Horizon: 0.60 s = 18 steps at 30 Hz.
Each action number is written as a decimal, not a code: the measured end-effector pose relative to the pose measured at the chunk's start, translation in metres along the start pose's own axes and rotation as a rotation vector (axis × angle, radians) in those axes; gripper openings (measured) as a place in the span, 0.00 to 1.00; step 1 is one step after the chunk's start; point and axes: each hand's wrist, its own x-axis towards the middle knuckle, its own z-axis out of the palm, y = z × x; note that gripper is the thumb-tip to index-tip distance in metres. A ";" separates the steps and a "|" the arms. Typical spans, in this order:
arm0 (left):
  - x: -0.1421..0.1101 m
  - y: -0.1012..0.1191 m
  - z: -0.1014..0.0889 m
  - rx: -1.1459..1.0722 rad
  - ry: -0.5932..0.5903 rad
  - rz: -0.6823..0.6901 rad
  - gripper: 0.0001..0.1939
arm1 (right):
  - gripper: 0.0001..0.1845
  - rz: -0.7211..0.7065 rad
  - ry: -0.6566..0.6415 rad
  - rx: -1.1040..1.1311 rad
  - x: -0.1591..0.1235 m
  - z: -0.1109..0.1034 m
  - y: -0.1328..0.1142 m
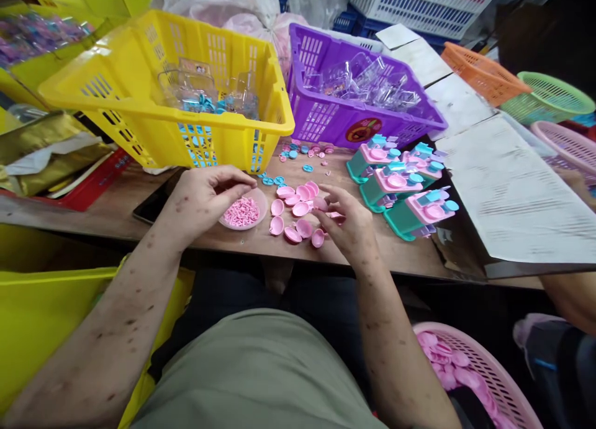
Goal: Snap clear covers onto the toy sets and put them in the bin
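Observation:
My left hand point(205, 199) is over the rim of a small round dish point(262, 199) filled with tiny pink plastic pieces point(242, 212). Its thumb and forefinger are pinched together; whatever lies between them is hidden. To the right, my right hand point(349, 225) is closed around a pink oval plastic shell point(320, 203), partly covered by its fingers. Several similar pink shells point(300, 209), shaped like little cups, lie loosely between the two hands. Blue wheel-like discs point(267, 180) sit just behind the dish.
Yellow basket point(186, 115) and purple basket point(321, 121) hold clear plastic parts at the back. Several pink-and-teal toy units point(395, 180) stand at right beside white-topped cardboard point(526, 187). A pink basket point(493, 367) of pink parts is below right. Another person's arm point(570, 298) shows at far right.

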 end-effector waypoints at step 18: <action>-0.047 0.053 0.026 -0.184 -0.259 0.476 0.13 | 0.07 -0.340 -0.088 0.349 -0.053 -0.028 -0.067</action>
